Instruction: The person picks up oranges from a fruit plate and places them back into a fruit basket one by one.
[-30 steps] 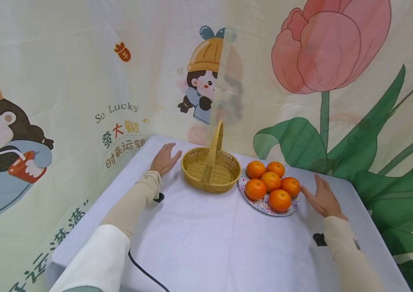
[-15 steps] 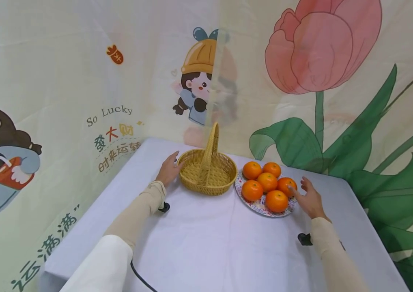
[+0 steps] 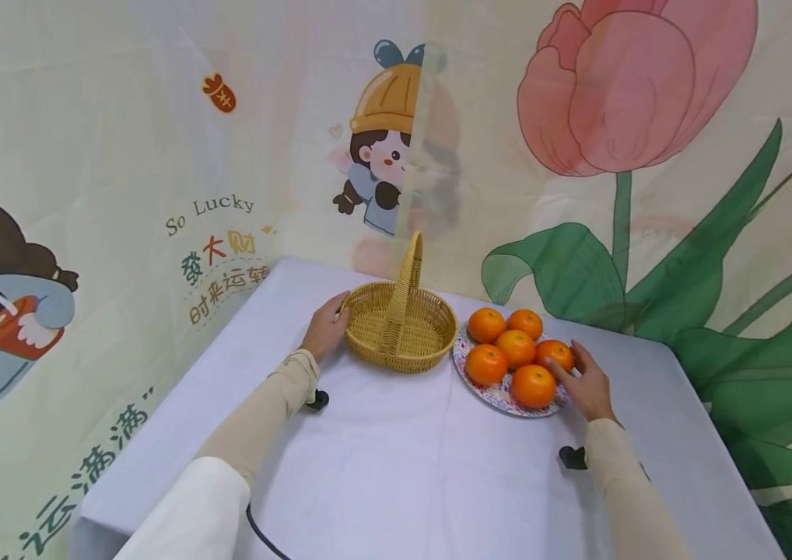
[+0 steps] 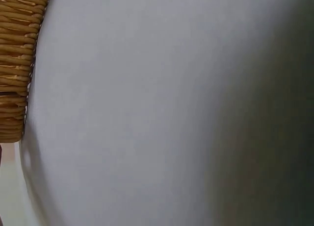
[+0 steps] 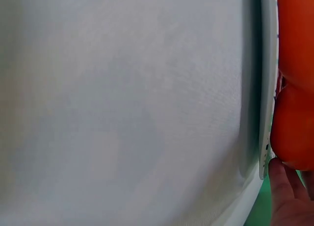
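Observation:
A yellow wicker basket (image 3: pixel 403 350) with a tall arched handle stands at the table's back. At its left side my left hand (image 3: pixel 326 327) grips the rim with fingers and thumb. The left wrist view catches only the woven basket wall (image 4: pixel 17 54). To the basket's right, a flower-patterned plate (image 3: pixel 501 400) bears several oranges. My right hand (image 3: pixel 586 385) holds the rightmost orange (image 3: pixel 555 355) between thumb and fingers, and the orange still sits over the plate. In the right wrist view, fingertips (image 5: pixel 279 179) touch the underside of an orange (image 5: pixel 294 128) beside the plate rim (image 5: pixel 267 88).
A white cloth covers the table (image 3: pixel 424 467). Printed curtains (image 3: pixel 298 117) hang close behind and on both sides. A black cable (image 3: pixel 261 533) runs from the left sleeve over the table's front.
My left hand has moved right from beside the basket onto its rim. My right hand has moved left from beside the plate and closed around the rightmost orange.

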Available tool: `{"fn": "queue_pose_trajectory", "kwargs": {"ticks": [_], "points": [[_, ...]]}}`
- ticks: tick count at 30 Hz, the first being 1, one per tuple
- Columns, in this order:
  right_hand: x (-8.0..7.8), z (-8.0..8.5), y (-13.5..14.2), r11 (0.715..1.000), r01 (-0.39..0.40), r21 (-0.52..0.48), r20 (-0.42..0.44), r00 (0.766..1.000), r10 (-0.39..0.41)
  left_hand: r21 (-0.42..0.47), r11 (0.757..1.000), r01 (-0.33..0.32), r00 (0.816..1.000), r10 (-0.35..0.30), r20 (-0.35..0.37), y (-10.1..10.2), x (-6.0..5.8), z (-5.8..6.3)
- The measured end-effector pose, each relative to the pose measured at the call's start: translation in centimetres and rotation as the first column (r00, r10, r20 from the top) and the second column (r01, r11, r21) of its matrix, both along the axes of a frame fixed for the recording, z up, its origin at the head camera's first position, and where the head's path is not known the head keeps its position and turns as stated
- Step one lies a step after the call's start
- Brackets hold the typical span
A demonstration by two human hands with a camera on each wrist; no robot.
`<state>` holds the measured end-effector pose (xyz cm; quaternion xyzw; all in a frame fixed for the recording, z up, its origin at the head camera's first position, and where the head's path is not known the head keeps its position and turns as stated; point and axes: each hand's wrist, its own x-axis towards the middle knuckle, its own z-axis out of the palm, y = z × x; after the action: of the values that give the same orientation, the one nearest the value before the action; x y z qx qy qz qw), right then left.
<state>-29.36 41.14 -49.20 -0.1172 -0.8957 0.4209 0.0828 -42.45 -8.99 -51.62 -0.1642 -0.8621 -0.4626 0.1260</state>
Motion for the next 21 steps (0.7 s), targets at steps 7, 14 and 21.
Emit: {"fn": "queue_pose_trajectory", "kwargs": {"ticks": [7, 14, 21], "points": [[0.1, 0.0, 0.3, 0.999, -0.014, 0.046, -0.019, 1.0, 0.015, -0.038, 0.999, -0.015, 0.994, 0.01, -0.112, 0.3, 0.0, 1.6], [0.0, -0.2, 0.4, 1.0, -0.013, 0.017, 0.005, 1.0, 0.013, -0.002, 1.0, -0.025, 0.994, 0.025, -0.109, 0.3, 0.1, 1.6], [-0.3, -0.2, 0.3, 1.0, -0.003, 0.016, 0.013, 1.0, 0.003, 0.026, 0.999, -0.03, 0.992, 0.033, -0.122, 0.0, -0.2, 1.2]]}}
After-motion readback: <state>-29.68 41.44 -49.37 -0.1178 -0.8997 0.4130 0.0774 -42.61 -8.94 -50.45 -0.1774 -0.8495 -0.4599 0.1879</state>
